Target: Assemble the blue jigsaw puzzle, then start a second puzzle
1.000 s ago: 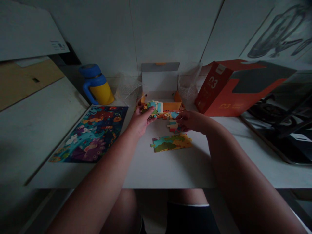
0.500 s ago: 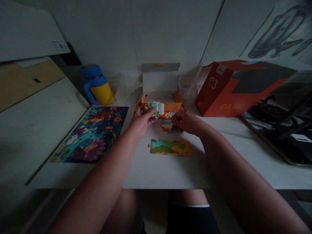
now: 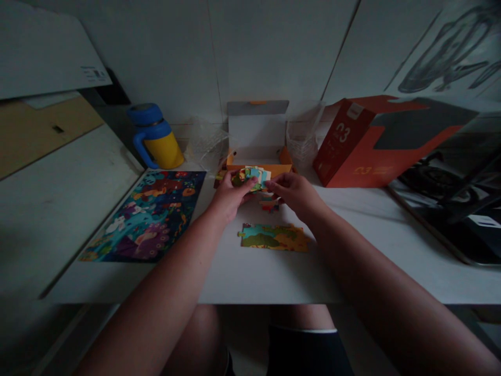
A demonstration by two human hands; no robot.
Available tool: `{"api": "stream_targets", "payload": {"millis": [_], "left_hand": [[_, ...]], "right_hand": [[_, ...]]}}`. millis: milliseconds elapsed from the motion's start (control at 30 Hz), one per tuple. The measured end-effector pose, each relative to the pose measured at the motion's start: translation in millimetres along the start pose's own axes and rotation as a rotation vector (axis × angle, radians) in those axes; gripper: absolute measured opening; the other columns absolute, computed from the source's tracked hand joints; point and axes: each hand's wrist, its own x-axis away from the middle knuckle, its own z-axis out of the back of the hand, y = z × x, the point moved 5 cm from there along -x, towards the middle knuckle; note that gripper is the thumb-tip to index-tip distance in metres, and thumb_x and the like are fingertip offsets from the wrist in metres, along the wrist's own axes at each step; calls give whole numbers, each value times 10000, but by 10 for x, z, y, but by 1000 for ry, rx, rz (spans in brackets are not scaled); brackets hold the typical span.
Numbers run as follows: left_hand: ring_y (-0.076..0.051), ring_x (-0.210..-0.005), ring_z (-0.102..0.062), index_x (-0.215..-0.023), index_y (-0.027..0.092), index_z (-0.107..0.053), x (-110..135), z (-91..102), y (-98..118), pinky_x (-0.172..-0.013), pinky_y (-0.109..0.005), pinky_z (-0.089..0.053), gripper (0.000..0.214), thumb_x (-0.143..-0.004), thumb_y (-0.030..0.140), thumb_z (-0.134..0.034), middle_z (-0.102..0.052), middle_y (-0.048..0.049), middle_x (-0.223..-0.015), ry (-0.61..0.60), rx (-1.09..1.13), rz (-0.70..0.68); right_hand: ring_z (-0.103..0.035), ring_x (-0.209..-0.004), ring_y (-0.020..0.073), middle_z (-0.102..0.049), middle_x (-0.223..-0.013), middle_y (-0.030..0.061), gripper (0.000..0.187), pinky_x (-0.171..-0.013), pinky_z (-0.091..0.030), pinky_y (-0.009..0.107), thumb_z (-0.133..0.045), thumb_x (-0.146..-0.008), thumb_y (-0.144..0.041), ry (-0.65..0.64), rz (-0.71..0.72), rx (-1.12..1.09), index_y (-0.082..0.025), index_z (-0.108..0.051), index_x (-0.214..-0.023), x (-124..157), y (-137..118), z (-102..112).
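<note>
My left hand (image 3: 231, 194) is closed around a fanned stack of jigsaw puzzle pieces (image 3: 256, 176), with the thumb on top. At the right edge of that stack, the thumb and forefinger of my right hand (image 3: 291, 189) pinch a puzzle piece. A loose puzzle piece (image 3: 269, 205) with red and blue on it lies on the table just below the hands. Nearer to me is a joined strip of puzzle (image 3: 274, 238) in green, teal and orange. Behind the hands an orange box (image 3: 258, 130) stands with its lid up; my hands hide part of its front.
On the left lies a finished-looking dark blue sea picture (image 3: 148, 216), with a blue and yellow flask (image 3: 158, 137) behind it. Clear plastic wrapping (image 3: 205, 143) sits beside the orange box. A large red box (image 3: 360, 143) stands at the right, near black equipment (image 3: 450, 209).
The red-and-blue puzzle piece that my right hand was touching now lies on the table. My right hand has moved up and left to the stack in my left hand.
</note>
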Motion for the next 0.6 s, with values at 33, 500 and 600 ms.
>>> {"api": "stream_targets", "payload": {"millis": [33,500,600], "left_hand": [[-246,-1055,-751,-1157,223,-612,0,-3,-4,-865,-398,-664,563,-748,236,-999,-742,-97,-1246,-6,1,0],[-272,-1106,-749,-1144,220,-603,14,-14,-19,-968,-495,-654,564,-741,175,-995,-742,-104,-1237,-22,-2,37],[-265,-1107,-751,-1156,222,-608,-8,17,-2,-944,-456,-660,559,-749,181,-989,-739,-102,-1249,4,-2,26]], "right_hand": [[-635,-630,131,-752,-815,42,418,-538,-493,249,-906,-799,-549,9,-16,-49,-210,-666,-846,-3,10,3],[-638,-675,123,-704,-780,6,396,-660,-576,267,-989,-708,-404,-27,-107,-339,-208,-682,-863,-19,73,-7],[-657,-738,123,-723,-858,20,395,-751,-596,264,-976,-713,-422,-37,-81,-430,-203,-694,-879,-54,74,24]]}}
